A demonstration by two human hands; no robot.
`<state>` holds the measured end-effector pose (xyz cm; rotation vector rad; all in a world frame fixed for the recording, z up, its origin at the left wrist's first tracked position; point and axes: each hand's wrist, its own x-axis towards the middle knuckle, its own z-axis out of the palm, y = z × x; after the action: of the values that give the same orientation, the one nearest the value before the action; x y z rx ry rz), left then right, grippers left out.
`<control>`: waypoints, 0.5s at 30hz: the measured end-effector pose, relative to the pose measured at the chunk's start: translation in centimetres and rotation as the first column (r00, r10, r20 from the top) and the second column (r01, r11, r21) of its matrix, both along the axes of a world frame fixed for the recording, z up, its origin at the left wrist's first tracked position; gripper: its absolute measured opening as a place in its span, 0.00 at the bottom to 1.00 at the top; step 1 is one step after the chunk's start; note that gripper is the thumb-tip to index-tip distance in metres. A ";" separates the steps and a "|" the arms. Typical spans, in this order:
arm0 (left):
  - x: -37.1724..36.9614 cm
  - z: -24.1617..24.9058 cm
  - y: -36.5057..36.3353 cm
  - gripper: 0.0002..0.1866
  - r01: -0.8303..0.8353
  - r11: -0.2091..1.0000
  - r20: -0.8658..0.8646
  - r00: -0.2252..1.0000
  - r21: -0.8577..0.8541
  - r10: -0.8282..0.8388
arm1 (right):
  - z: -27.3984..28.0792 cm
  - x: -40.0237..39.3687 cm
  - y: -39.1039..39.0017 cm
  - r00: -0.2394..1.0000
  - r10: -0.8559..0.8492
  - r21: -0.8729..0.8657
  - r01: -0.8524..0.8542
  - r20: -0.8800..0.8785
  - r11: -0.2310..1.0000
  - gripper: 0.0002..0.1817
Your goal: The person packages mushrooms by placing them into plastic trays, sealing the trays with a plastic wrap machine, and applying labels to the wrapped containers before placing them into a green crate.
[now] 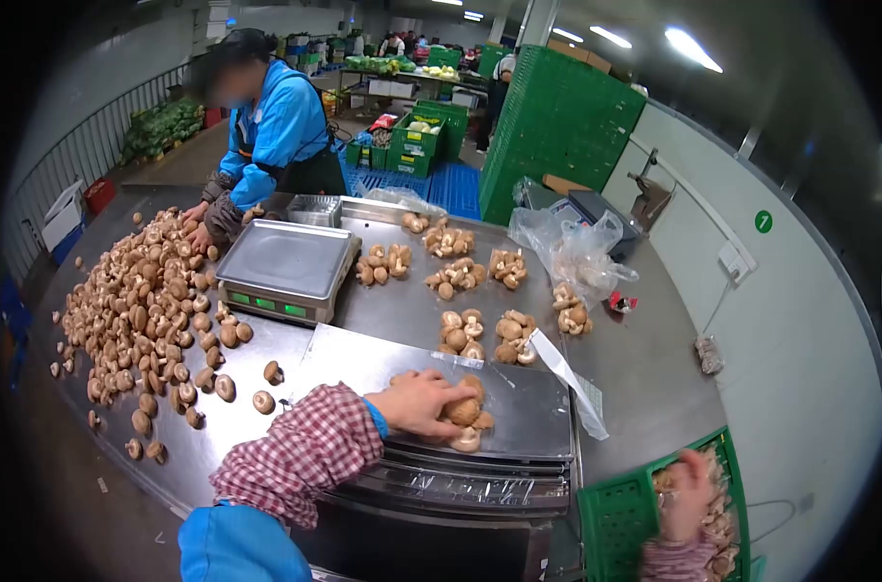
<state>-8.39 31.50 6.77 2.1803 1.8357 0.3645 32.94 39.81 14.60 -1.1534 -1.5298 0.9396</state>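
Left hand [420, 403] is cupping mushrooms [467, 415] on the plate [530, 417], its grip curling round them; right hand [686, 497] is blurring over the crate [611, 529], its grip impossible to tell; the mushrooms are risking a roll off the plate should left-hand pressure be slackening.

Item one: brown-capped mushrooms [464, 411], which I see loosely clustered, partly under the left hand [418, 402]. Item two: crated mushrooms [720, 524], jumbled, beside the right hand [687, 495].

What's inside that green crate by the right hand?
Mushrooms are in the green crate. The right hand hides part of the inside, and the mushrooms cover whatever lies beneath them.
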 end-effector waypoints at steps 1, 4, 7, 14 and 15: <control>0.6 0.2 -0.1 0.36 -0.003 1.000 0.001 1.000 0.013 0.003 | 0.9 -4.6 -2.3 0.974 0.077 0.026 -0.085 0.213 0.996 0.10; 1.6 1.2 -0.8 0.37 -0.099 0.994 0.044 0.994 -0.053 0.101 | -3.0 -13.7 -4.1 0.816 0.492 -0.199 -0.450 0.304 0.870 0.08; 1.7 0.8 -3.2 0.39 -0.315 0.853 0.139 0.949 0.417 0.283 | -7.3 -16.1 -2.7 0.812 0.380 0.095 -0.464 0.444 0.881 0.09; 1.7 -1.7 -19.9 0.20 -0.683 0.674 -0.107 0.676 0.281 0.729 | -9.1 -9.0 -5.0 0.378 0.010 0.114 -0.304 0.926 0.946 0.20; 1.8 -2.6 -19.6 0.22 -0.706 0.664 -0.179 0.640 0.245 0.747 | -8.9 -9.9 -5.5 0.226 -0.123 0.197 -0.343 0.966 0.919 0.24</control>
<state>-6.64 11.85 4.21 1.4839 2.9060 0.3808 23.04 34.31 5.65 -1.4140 -2.7031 -0.2537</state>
